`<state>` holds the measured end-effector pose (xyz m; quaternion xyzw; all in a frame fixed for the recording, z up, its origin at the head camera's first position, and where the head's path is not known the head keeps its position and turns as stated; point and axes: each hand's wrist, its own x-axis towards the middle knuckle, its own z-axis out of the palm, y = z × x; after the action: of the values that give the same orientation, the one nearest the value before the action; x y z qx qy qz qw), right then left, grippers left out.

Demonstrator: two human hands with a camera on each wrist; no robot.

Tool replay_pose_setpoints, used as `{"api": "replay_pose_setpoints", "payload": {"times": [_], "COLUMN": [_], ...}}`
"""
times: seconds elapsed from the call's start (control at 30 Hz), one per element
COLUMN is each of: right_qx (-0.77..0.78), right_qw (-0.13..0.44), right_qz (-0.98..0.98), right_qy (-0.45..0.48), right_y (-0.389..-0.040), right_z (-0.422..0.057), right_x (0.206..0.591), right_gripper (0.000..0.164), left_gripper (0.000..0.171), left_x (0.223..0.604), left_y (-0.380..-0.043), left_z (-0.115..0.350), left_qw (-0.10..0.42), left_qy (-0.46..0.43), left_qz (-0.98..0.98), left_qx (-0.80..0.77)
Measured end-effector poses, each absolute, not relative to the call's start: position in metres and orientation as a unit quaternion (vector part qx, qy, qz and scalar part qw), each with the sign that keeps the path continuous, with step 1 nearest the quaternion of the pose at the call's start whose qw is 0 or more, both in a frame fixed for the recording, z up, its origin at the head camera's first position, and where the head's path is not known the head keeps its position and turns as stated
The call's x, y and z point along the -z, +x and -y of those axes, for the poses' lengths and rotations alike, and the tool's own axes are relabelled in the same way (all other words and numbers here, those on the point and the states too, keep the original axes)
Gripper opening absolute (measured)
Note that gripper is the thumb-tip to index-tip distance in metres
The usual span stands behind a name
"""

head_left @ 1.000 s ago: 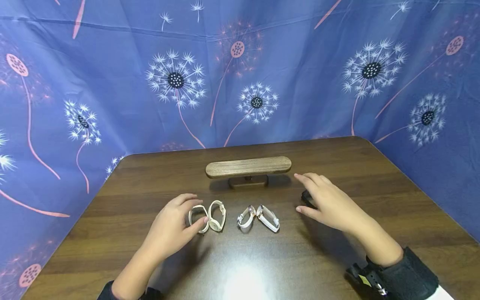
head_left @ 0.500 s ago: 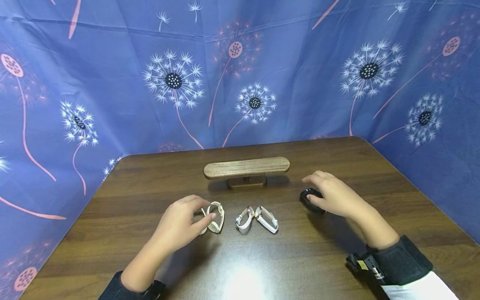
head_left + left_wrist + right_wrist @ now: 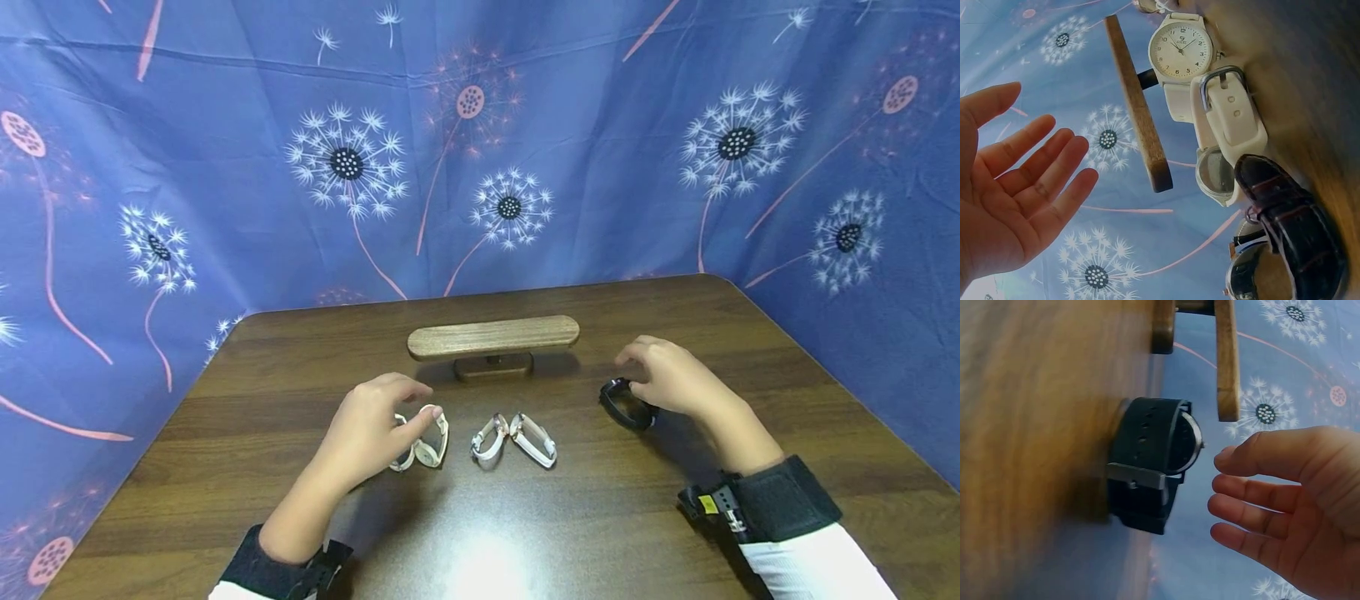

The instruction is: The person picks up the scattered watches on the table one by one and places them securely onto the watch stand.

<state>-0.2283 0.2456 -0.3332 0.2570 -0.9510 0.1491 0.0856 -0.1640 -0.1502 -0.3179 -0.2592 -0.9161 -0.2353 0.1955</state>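
Observation:
My left hand [image 3: 367, 429] hovers over a pair of cream-white wristwatches, partly covering them in the head view. One shows its numbered dial [image 3: 1180, 51] in the left wrist view; beside it stands the other white watch [image 3: 1232, 115], buckle towards the camera. Nearer that camera is a wristwatch with a dark brown leather strap [image 3: 1294, 225], hidden in the head view. The left fingers are relaxed and hold nothing. Just beyond the black wristwatch [image 3: 626, 408], my right hand [image 3: 667, 379] is raised with loosely bent fingers; a gap separates it from the watch [image 3: 1147, 440] in the right wrist view.
Two smaller white-strapped watches [image 3: 490, 437] stand side by side in the middle of the brown table [image 3: 600, 525]. Behind them is a wooden T-shaped stand [image 3: 493, 335] with a rounded bar on a low base. A blue dandelion-print cloth [image 3: 600, 167] hangs along the table's far edge.
My left hand has moved a little right and away over the white watches. The right hand has drawn back to the right, uncovering more of the black watch, which stays on the table.

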Motion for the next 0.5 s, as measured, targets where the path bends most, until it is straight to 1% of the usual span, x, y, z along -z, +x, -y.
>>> {"api": "replay_pose_setpoints", "payload": {"times": [0.23, 0.5], "right_qx": [-0.144, -0.169], "right_qw": [0.090, 0.082], "right_qz": [0.951, 0.947], "right_qy": [0.258, 0.262], "right_y": [-0.232, -0.233], "right_z": [-0.244, -0.242], "right_x": [0.339, 0.345], "right_gripper": [0.022, 0.025], "left_gripper": [0.022, 0.022], "left_x": [0.315, 0.315], "left_y": [-0.165, -0.163], "left_z": [0.152, 0.151], "left_qw": [0.204, 0.199], "left_qy": [-0.261, -0.259], "left_qz": [0.915, 0.915], "left_qx": [0.232, 0.236]}}
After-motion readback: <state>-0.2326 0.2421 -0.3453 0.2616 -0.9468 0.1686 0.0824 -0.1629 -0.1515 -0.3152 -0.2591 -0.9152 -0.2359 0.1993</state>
